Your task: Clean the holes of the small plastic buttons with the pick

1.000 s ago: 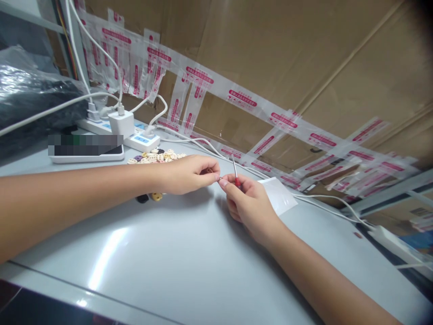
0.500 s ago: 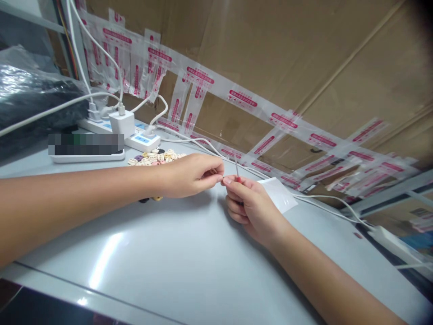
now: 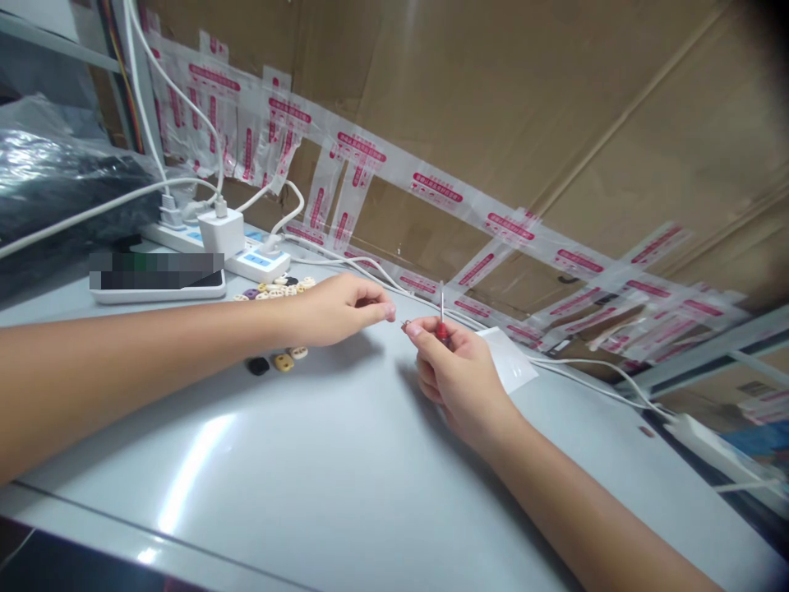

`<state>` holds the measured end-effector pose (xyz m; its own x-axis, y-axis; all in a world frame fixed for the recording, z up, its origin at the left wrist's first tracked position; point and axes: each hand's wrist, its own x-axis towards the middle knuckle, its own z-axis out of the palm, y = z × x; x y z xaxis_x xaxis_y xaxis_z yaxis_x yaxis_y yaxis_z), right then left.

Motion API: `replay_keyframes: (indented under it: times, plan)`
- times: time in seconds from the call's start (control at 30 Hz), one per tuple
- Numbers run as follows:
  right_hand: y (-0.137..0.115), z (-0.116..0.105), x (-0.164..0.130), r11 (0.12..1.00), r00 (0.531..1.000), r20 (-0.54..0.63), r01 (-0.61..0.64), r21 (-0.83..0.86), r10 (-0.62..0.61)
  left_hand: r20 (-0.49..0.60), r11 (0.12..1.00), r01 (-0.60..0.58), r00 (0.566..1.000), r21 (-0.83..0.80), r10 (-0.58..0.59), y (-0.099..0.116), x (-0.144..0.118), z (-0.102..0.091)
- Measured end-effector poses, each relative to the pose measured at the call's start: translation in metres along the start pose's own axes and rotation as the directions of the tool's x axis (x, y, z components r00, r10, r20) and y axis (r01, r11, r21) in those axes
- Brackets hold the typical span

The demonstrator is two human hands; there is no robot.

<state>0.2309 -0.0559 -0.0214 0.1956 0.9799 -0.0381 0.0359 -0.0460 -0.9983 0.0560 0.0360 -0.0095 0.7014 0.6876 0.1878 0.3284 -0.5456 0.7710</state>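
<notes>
A small screwdriver (image 3: pixel 441 322) with a red handle is clamped in the right hand (image 3: pixel 459 374), shaft upright, tip at 12 o'clock; a tiny metal part (image 3: pixel 405 325) is pinched between that hand's thumb and forefinger, too small to identify. The left hand (image 3: pixel 336 310) is held just at 9 o'clock of the right, fingers curled together with the fingertips (image 3: pixel 388 312) near the tiny part but apart from it; whether anything is kept inside that grip cannot be told. Both hands are raised just above the grey worktop (image 3: pixel 296 460). Three loose small pieces, black, tan and cream (image 3: pixel 277 362), are seen on the worktop under the left wrist, and a heap of cream-coloured small pieces (image 3: pixel 277 288) lies at 11 o'clock of that hand. A small clear bag (image 3: pixel 509 358) lies just at 3 o'clock of the right hand. At 10 o'clock a white phone (image 3: pixel 157 284) and a white power strip (image 3: pixel 215 242) with plugs and cables are seen. Behind, at 12 o'clock, a cardboard wall (image 3: pixel 493 99) is covered with strips of clear bags with red print (image 3: pixel 363 156).
</notes>
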Motion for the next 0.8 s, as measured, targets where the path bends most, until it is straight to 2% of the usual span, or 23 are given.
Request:
replay_keyframes:
  times: [0.07, 0.13, 0.3, 0.6, 0.8]
  plan:
    - [0.0, 0.0, 0.0, 1.0, 1.0, -0.01, -0.002, -0.001, 0.002, 0.018, 0.993, 0.094, 0.996, -0.074, -0.093, -0.002, 0.0, 0.0]
    - [0.0, 0.0, 0.001, 1.0, 1.0, -0.017, 0.006, -0.009, -0.006, 0.05, 0.978, 0.135, 0.99, -0.16, -0.128, -0.003, 0.0, 0.001]
    - [0.002, -0.001, 0.002, 0.999, 0.999, -0.039, 0.035, -0.037, -0.036, 0.059, 0.949, 0.122, 0.992, -0.291, -0.11, -0.007, 0.002, 0.001]
    - [0.004, -0.003, 0.003, 0.995, 0.997, -0.038, 0.06, -0.077, -0.064, 0.074, 0.922, 0.151, 0.988, -0.357, -0.133, 0.005, 0.0, 0.0]
    - [0.006, -0.004, 0.004, 0.984, 0.994, -0.016, 0.102, -0.149, -0.106, 0.105, 0.897, 0.159, 0.986, -0.413, -0.127, 0.002, 0.0, 0.002]
